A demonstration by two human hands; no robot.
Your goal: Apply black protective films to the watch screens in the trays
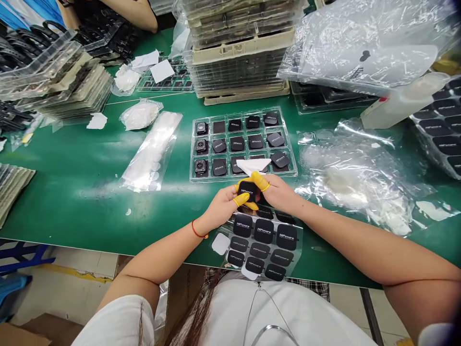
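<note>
My left hand [225, 205], in yellow finger cots, is closed on a black rounded-square watch piece [246, 190] with "HiFuture" printed on it. Against its right side, my right hand [275, 188] is pinched closed, also wearing yellow finger cots. A folded white cloth or paper [253, 166] sticks out from the right fingertips. Just beyond the hands lies a clear tray [245, 179] with black square pieces in its compartments and watch bodies [200, 166] down the left column. Under my hands, a clear sheet of black HiFuture stickers [264, 231] hangs toward the table edge.
Tall stacks of clear trays [241, 62] stand at the back. Crumpled plastic bags [360, 178] and a whitish bottle [399, 103] are on the right. A strip of clear film [153, 151] lies left of the tray. Another person's arm [133, 14] shows at the far left.
</note>
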